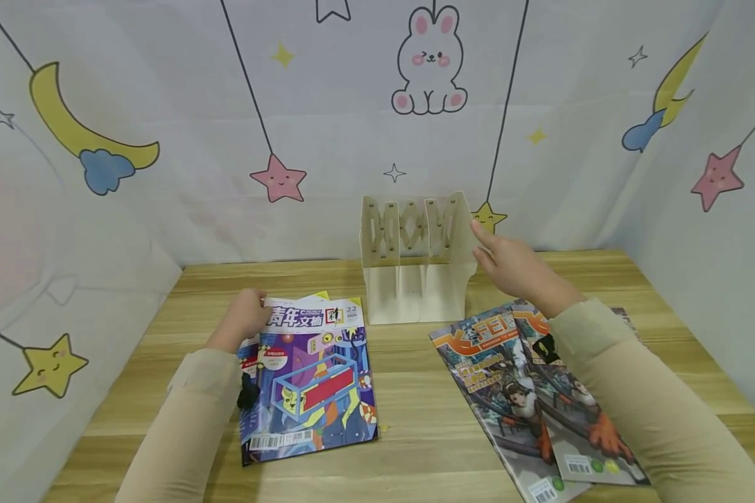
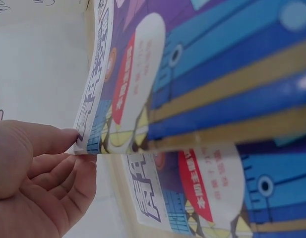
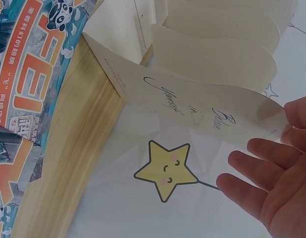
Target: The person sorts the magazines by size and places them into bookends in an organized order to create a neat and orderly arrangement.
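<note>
My left hand (image 1: 247,316) pinches the top left corner of a purple and blue magazine (image 1: 317,384). In the left wrist view, that corner is raised over a second matching magazine (image 2: 212,191), between thumb and fingertips. At the back stands a cream expandable book rack (image 1: 384,290) with folding slats and upright dividers. Beside it, my right hand (image 1: 514,265) holds the edge of the rack's right end panel (image 3: 187,101) between thumb and index finger. The other fingers stay extended, apart from the panel.
Two grey and orange magazines (image 1: 484,391) overlap on the right of the wooden table (image 1: 403,419), partly under the right forearm. A white cloth backdrop (image 1: 340,105) with cartoon stars, moons and a rabbit surrounds the table's back and sides.
</note>
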{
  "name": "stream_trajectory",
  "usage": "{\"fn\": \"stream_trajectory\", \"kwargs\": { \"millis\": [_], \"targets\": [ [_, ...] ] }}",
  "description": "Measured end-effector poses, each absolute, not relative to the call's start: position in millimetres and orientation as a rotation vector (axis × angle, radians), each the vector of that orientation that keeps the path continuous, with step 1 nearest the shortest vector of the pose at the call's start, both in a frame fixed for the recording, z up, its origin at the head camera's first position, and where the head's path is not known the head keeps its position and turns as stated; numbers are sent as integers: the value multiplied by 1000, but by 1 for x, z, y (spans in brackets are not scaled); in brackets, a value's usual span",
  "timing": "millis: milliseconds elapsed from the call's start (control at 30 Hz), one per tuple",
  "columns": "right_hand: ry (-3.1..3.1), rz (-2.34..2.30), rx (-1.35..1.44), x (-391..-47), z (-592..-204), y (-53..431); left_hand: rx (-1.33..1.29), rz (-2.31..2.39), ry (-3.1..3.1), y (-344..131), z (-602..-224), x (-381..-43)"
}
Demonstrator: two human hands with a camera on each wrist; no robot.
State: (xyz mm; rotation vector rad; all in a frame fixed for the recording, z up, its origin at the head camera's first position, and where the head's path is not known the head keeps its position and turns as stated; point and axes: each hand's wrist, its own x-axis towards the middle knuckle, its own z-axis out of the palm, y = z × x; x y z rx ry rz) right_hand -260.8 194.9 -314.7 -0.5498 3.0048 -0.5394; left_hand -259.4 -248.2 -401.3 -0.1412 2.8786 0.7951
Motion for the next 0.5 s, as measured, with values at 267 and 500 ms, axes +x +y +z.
{"fn": "stream_trajectory", "kwargs": {
  "millis": [267, 500],
  "targets": [
    [3006, -547, -561, -261, -314, 195, -227, 868, 2892, -244, -394, -258],
    [3017, -531, -556, -259, -315, 195, -261, 965, 2875, -241, -388, -254]
  ]
}}
